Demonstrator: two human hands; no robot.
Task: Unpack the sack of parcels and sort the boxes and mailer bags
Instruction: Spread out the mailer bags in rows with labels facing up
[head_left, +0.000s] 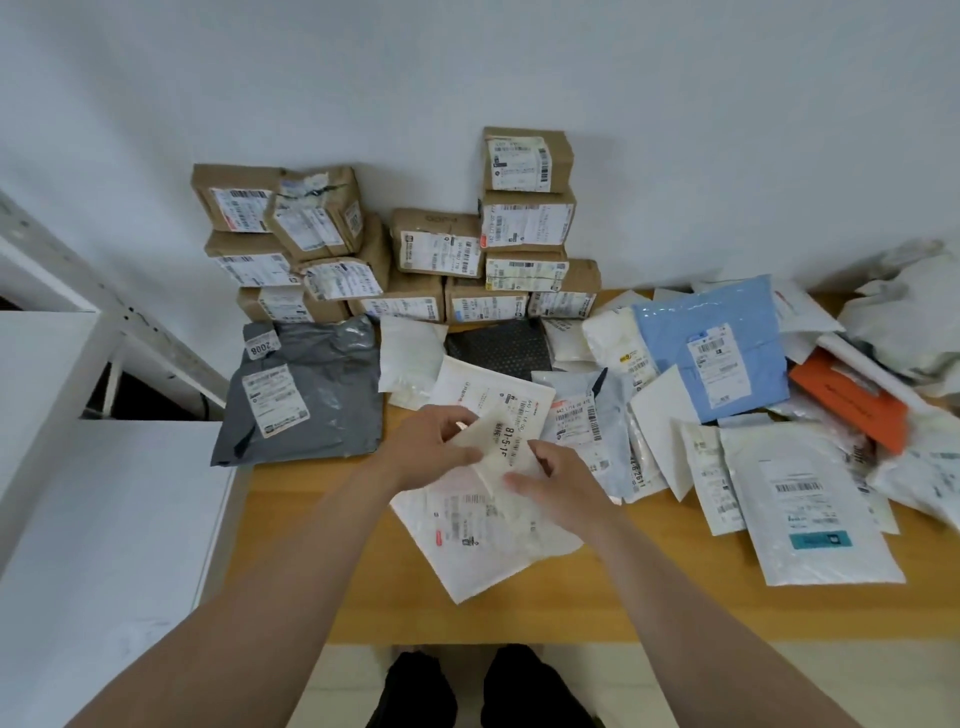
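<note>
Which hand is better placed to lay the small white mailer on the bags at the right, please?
Probably the right hand: both hands grip the mailer, but the bags lie on its side, so the left hand would have to cross over.

Wooden table (571, 597) under boxes (436, 249), mailers (821, 509).

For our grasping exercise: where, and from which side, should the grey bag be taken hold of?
Pinch the grey bag at its near edge, coming from the front. It lies flat, boxes crowd its far side, and nothing covers the near edge.
</note>
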